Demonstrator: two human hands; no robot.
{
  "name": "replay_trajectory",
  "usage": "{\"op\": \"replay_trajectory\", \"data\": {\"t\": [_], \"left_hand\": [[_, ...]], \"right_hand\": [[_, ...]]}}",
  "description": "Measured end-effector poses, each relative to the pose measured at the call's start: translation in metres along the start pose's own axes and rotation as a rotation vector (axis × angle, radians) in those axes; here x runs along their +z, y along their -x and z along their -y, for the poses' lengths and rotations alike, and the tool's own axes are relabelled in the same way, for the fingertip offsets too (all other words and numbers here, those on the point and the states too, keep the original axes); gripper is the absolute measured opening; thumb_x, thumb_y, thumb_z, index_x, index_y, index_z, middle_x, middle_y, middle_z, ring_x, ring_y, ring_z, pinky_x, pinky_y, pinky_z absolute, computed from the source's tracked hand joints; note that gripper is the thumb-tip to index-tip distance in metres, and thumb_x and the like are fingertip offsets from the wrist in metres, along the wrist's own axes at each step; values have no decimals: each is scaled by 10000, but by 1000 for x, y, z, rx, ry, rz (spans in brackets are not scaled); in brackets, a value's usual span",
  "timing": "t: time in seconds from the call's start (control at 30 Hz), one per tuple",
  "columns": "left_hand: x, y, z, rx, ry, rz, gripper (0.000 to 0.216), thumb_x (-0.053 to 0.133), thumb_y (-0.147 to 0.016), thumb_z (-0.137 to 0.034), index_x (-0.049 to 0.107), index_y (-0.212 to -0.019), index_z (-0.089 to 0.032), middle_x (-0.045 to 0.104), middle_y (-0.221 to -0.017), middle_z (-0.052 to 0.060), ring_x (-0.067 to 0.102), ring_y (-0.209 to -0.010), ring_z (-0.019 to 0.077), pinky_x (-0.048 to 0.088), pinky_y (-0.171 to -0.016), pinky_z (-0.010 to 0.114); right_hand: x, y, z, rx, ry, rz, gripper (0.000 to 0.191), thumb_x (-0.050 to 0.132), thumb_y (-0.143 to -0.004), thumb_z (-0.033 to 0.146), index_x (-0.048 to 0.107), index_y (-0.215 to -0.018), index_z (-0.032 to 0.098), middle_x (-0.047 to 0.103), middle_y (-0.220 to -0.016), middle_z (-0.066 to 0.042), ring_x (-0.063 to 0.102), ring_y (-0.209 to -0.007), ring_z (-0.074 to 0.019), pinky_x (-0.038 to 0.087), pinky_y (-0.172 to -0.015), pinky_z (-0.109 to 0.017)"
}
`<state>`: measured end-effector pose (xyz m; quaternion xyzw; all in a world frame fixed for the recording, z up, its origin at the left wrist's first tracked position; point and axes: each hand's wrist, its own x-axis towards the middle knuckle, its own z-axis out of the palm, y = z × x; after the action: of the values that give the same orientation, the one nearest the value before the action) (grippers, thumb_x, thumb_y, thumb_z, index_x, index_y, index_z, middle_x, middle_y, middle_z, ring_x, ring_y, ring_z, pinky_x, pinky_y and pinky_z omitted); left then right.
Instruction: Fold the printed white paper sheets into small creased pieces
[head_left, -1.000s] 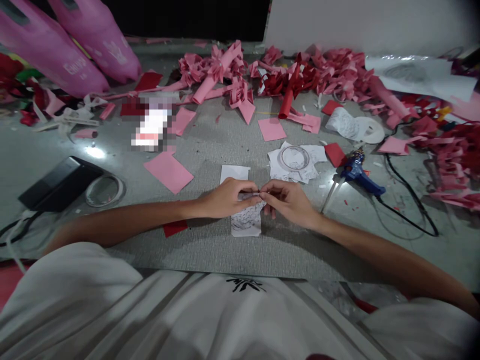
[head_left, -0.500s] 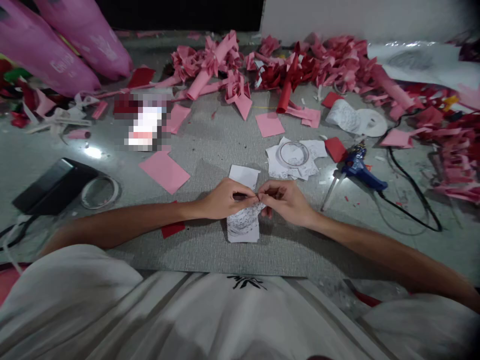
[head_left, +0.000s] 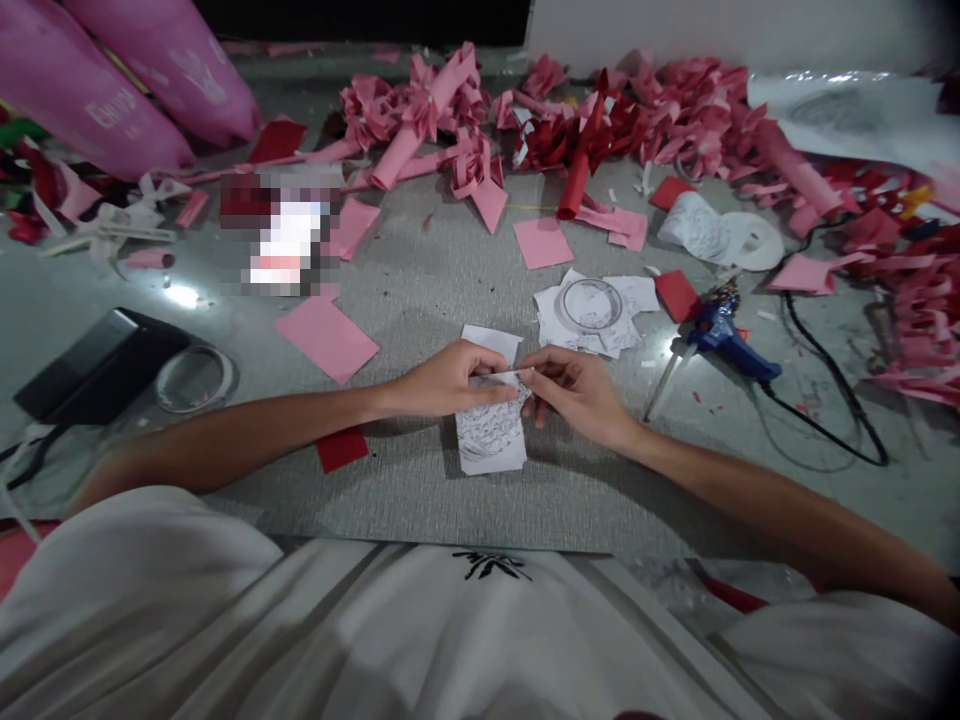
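Note:
My left hand (head_left: 463,378) and my right hand (head_left: 574,390) meet in the middle of the table, fingers and thumbs pinched together. Between them stretches a thin, pale edge that looks like paper, partly hidden by the fingers. Just below lies a white paper (head_left: 491,455) with a dark, wavy printed pattern. Beyond my fingers a plain white end of paper (head_left: 491,340) shows; whether both belong to one sheet is hidden. To the right of my right hand lies a blue glue gun (head_left: 731,345) with its cord.
A tape roll (head_left: 591,303) rests on patterned paper scraps. Another roll (head_left: 193,380) lies left near a black box (head_left: 97,365). Pink paper squares (head_left: 326,335) and a red square (head_left: 343,449) lie around. Crumpled pink and red paper (head_left: 690,110) lines the back; pink bottles (head_left: 97,90) lie back left.
My left hand has shifted slightly up, its thumb and fingers now further apart along a thin pale edge. My right hand stays close to it. The view has moved slightly.

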<state>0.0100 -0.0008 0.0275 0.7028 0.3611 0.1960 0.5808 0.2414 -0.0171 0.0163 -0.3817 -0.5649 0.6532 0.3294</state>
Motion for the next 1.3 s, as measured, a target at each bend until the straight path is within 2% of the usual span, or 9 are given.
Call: {"op": "replay_trajectory", "data": {"t": [0.17,0.33,0.43,0.57,0.73,0.9,1.03,1.3], "left_hand": [[-1,0,0,-2,0,65,349,699,-953,-432,670,-767,-138,487,-669,-32,407,-603,91,266,-564,234],[-2,-1,-2,21,8,70,323,686,-959,-405,719,-792,-130,501,-662,-25,409,-610,94,269,-571,239],[-1,0,-5,23,38,84,378,695,-955,-401,653,-686,-139,418,-621,-40,348,-579,84,221,-548,242],[1,2,-3,48,66,83,482,703,-961,-395,527,-585,-151,307,-609,-55,275,-569,73,171,-543,250],[2,2,1,46,93,50,405,724,-954,-409,624,-667,-142,390,-629,-40,332,-580,80,218,-542,244],[-1,0,-1,9,92,12,446,735,-942,-474,568,-676,-157,399,-648,-50,359,-583,80,247,-541,228],[-3,-1,-3,-18,111,15,384,712,-953,-481,645,-782,-144,509,-710,-23,446,-623,95,310,-565,230],[-2,1,-3,-12,57,27,333,707,-946,-420,727,-805,-120,569,-696,-9,478,-615,102,319,-565,234]], "right_hand": [[0,0,1,13,-3,32,245,824,-898,404,667,-931,219,692,-635,40,709,-524,-162,580,-432,-238],[-3,2,-1,21,37,96,222,793,-928,412,692,-958,217,718,-643,30,709,-519,-164,592,-453,-252],[-3,3,1,21,70,136,240,769,-948,440,711,-943,207,720,-638,21,708,-519,-162,597,-469,-257],[0,4,2,17,65,124,288,764,-944,485,711,-916,204,708,-630,21,710,-520,-163,595,-470,-258],[1,4,0,22,29,83,320,771,-932,520,687,-896,214,723,-631,16,710,-518,-170,610,-484,-272],[0,1,3,39,9,35,342,761,-933,551,676,-904,221,735,-659,11,707,-526,-167,616,-486,-273],[-2,1,2,50,0,70,330,774,-925,534,674,-898,221,730,-675,9,704,-523,-176,590,-427,-272],[-1,4,-3,38,101,67,342,753,-940,536,651,-820,232,722,-658,7,674,-494,-163,568,-429,-279]]}}
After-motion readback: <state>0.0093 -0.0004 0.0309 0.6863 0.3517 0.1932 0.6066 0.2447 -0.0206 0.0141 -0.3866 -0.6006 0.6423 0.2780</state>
